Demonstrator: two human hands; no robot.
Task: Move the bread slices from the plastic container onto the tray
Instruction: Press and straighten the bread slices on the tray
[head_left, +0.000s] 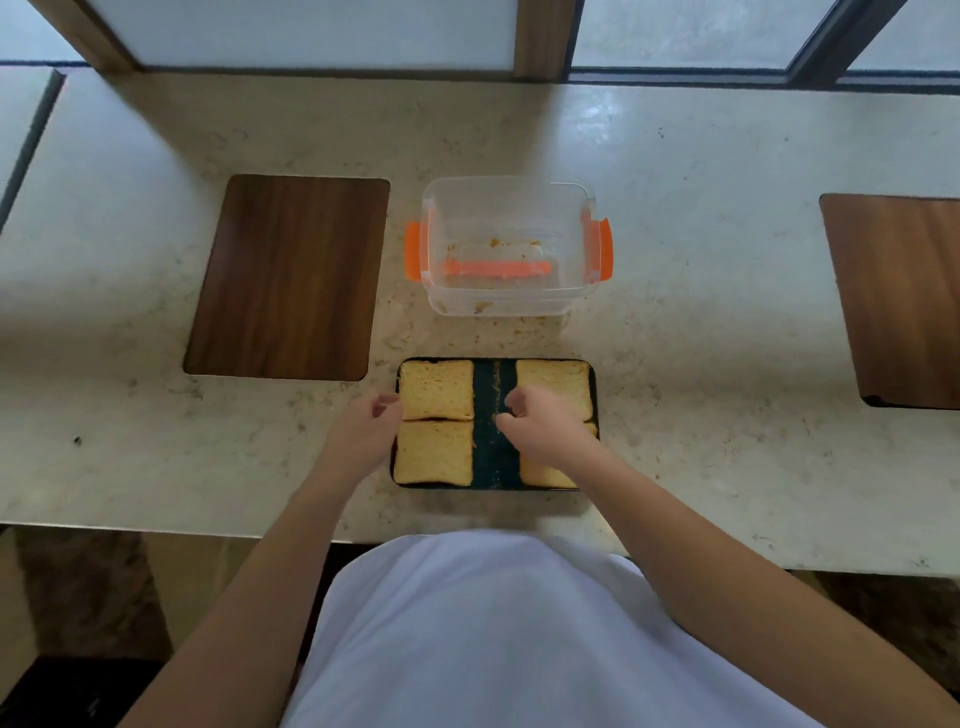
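Both hands curl loosely, gripping nothing — left hand at the tray's left edge, right hand over its bare middle strip. Four bread slices fill the tray; plastic container sits just behind, wooden board beside.

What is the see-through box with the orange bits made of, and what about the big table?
The box looks like clear, glossy plastic: you can see crumbs and the counter through its walls, and its orange clips look like plastic too. The table looks like polished stone, maybe marble, pale and speckled with a soft shine.
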